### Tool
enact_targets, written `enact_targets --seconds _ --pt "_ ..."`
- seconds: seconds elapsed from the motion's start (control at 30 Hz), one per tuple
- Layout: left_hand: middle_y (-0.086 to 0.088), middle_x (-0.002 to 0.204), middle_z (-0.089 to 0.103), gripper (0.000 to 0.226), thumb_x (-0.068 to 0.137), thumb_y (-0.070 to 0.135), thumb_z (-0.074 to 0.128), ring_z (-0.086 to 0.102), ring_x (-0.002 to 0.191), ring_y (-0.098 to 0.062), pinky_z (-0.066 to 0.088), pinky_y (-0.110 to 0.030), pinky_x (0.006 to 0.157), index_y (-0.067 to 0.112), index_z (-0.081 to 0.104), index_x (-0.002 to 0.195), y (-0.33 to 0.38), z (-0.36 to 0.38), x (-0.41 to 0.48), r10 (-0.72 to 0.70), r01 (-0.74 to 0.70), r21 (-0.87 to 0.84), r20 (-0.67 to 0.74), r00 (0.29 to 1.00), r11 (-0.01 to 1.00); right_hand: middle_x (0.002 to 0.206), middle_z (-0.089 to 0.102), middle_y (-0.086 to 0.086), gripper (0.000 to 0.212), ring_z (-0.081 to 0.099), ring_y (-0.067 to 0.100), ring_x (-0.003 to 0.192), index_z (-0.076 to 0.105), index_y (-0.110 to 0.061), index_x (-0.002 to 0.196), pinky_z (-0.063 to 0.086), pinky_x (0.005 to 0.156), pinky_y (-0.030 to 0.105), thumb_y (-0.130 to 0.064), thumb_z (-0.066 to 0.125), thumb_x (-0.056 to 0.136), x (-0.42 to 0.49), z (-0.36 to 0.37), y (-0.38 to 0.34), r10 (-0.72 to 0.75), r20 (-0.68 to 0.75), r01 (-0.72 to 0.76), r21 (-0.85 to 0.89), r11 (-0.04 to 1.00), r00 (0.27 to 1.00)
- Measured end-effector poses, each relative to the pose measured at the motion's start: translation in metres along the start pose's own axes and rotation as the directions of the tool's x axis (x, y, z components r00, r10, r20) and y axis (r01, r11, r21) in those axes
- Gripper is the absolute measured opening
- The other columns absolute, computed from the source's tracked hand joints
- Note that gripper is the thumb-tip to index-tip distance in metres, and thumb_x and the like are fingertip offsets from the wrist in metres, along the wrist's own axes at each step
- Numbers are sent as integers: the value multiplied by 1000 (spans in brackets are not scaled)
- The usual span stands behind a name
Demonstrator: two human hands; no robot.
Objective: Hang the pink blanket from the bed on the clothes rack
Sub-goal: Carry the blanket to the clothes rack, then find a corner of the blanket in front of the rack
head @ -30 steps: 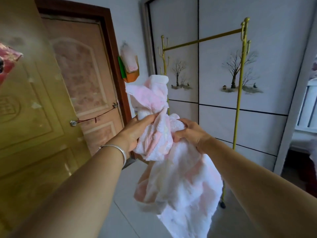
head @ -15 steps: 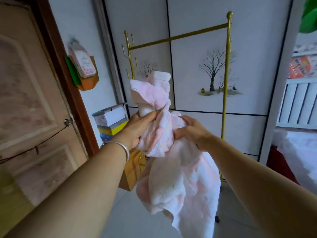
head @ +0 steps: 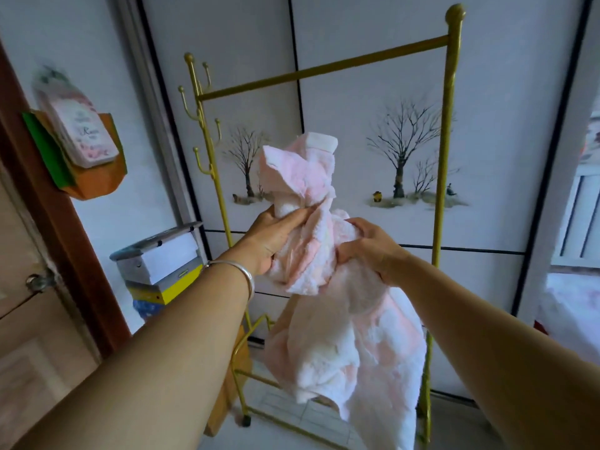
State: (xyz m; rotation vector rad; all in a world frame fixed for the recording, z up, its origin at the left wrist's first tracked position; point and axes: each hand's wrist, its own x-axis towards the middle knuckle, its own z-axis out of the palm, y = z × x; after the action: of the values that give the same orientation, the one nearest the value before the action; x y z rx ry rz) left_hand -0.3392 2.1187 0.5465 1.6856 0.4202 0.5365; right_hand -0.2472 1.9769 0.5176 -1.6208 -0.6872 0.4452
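I hold the pink and white blanket (head: 350, 336) bunched up in front of me, at chest height. My left hand (head: 272, 238) grips its upper bunch, and a silver bangle sits on that wrist. My right hand (head: 367, 245) grips the bunch just to the right. A crumpled end sticks up above my hands and the rest hangs down. The gold clothes rack (head: 324, 68) stands right behind the blanket. Its top bar runs bare above my hands, between a hooked left post and a plain right post.
White wardrobe doors (head: 487, 157) with painted trees stand behind the rack. A stack of boxes (head: 162, 264) sits left of the rack's foot. A brown door frame (head: 48, 206) and an orange wall pocket (head: 87, 180) are at the left. The bed edge (head: 571, 313) shows at right.
The view has swung right and closer to the rack, so it now stands straight ahead. Both hands keep the same grip on the blanket.
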Motion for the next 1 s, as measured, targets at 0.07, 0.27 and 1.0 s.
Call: enact_targets --seconds 0.07,0.27,1.0 --pt "-8 100 72 38 77 40 71 67 98 -25 52 -36 92 16 66 106 -3 -1 34 4 -4 -4 9 1000 1000 93 62 6 57 60 21 77 53 -20 111 51 59 27 -3 69 59 30 -2 2 -1 -11 1 -11 1000 1000" --pt "-7 103 74 62 55 54 78 69 99 -25 52 -45 95 18 69 105 -18 -10 127 36 -34 -19 103 994 999 95 61 7 51 61 28 87 51 -18 115 55 74 37 5 65 72 112 -2 10 14 -87 -21 -71 997 996" --pt "1 87 75 28 74 44 72 69 81 -15 55 -25 80 22 71 92 -22 -19 380 200 -209 -34 473 858 977 117 57 10 60 61 27 102 42 -28 135 52 92 40 -21 65 81 312 -8 -4 117 -257 -191 -285 939 959"
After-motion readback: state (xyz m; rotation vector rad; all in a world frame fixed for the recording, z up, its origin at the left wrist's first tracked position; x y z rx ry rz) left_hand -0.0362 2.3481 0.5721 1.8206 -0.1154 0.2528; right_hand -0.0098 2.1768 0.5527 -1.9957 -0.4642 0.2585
